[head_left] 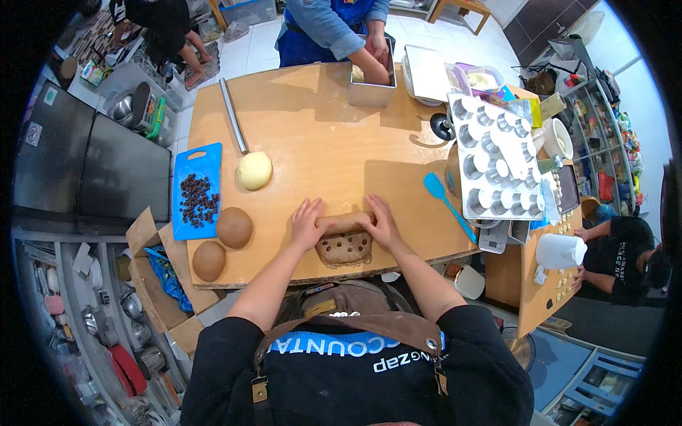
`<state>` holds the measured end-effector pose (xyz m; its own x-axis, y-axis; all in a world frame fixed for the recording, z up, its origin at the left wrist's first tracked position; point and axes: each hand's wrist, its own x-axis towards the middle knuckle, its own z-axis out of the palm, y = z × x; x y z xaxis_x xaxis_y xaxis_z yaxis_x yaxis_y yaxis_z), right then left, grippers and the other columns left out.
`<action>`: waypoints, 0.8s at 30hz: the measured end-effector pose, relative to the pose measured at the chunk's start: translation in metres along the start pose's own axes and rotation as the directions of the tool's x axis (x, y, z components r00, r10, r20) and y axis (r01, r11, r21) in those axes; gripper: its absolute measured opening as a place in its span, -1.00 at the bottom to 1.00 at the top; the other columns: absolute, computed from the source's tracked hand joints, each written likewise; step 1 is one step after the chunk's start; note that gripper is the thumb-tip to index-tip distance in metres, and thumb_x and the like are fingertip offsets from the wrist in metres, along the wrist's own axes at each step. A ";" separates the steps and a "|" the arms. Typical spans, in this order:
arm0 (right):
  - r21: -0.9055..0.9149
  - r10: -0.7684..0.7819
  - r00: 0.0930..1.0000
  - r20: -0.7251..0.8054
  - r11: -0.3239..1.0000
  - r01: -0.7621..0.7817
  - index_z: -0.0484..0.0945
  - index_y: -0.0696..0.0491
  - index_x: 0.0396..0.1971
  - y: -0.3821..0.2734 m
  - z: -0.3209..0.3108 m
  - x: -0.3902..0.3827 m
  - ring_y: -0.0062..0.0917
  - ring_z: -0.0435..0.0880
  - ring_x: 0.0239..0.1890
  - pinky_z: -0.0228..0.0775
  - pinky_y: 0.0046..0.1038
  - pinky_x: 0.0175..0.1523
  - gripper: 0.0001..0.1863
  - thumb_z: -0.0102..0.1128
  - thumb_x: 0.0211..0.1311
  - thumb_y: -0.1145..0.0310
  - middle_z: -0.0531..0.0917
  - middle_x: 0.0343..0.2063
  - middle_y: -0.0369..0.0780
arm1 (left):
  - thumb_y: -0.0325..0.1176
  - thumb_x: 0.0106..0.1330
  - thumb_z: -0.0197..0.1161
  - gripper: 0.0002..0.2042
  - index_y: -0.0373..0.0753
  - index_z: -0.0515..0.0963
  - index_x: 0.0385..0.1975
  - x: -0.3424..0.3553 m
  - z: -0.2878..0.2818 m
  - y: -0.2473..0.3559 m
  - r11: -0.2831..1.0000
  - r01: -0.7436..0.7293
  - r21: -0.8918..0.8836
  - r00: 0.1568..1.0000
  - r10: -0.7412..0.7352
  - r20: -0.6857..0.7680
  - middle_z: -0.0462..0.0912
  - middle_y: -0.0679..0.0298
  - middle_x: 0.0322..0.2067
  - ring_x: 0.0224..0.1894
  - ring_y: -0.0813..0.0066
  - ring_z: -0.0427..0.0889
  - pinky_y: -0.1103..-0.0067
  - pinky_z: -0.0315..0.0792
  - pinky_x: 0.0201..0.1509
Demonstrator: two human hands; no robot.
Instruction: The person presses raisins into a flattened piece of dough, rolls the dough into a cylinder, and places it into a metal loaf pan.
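Note:
A flat piece of brown dough (344, 250) dotted with dark chocolate chips lies at the table's near edge, its far side rolled into a thick log. My left hand (307, 224) grips the log's left end, and my right hand (382, 225) has hold of its right end, thumbs toward the middle. To the left sit two smooth brown dough balls (234, 227), with a pale yellow dough ball (255, 170) farther back. More chocolate chips (199, 200) are heaped on a blue cutting board (203, 160). Beyond the yellow ball rests a metal rolling pin (232, 113).
A blue spatula (450, 206) lies to my right, beside a large muffin tray (464, 149) and a scale (493, 240). Across the table (312, 121), a person's hands reach into a metal loaf tin (372, 96). Another person works at the right-hand table. An open cardboard box (151, 291) stands at lower left.

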<state>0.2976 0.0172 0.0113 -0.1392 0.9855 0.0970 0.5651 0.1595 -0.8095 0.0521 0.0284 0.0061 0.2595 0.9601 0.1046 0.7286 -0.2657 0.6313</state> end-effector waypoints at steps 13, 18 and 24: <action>-0.224 -0.352 0.887 0.297 0.878 0.423 0.29 0.03 0.22 -0.003 -0.002 -0.026 -0.11 0.21 0.29 0.02 -0.19 0.37 -0.34 0.28 0.10 0.25 0.32 0.21 -0.08 | -0.03 0.10 0.32 -0.41 -0.22 0.39 0.09 -0.026 -0.015 0.038 0.892 -0.341 0.297 0.940 0.317 0.127 0.40 0.16 0.14 0.17 0.09 0.36 0.30 0.23 0.25; 0.082 0.016 0.997 -0.079 0.997 -0.010 0.21 0.04 0.26 0.000 0.000 -0.027 -0.14 0.09 0.36 -0.07 -0.27 0.42 -0.30 0.24 0.14 0.18 0.23 0.27 -0.04 | -0.04 0.13 0.30 -0.52 -0.17 0.48 -0.01 -0.029 0.011 0.004 0.969 0.241 -0.050 0.953 -0.246 -0.178 0.43 0.13 0.02 0.06 0.14 0.41 0.35 0.27 0.19; 0.041 -0.115 0.988 0.099 0.993 0.112 0.33 0.12 0.14 -0.001 0.038 -0.015 -0.15 0.32 0.20 0.11 -0.25 0.31 -0.41 0.27 0.10 0.29 0.40 0.11 -0.04 | -0.16 0.19 0.24 -0.75 -0.19 0.57 -0.27 -0.020 0.047 0.014 0.905 0.253 -0.342 0.948 -0.303 -0.099 0.49 0.14 -0.20 -0.08 0.17 0.45 0.32 0.27 0.09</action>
<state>0.2686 0.0005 -0.0111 -0.2832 0.9499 0.1319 0.5122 0.2661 -0.8166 0.0872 0.0013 -0.0233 -0.0372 0.9992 -0.0158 0.5080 0.0325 0.8607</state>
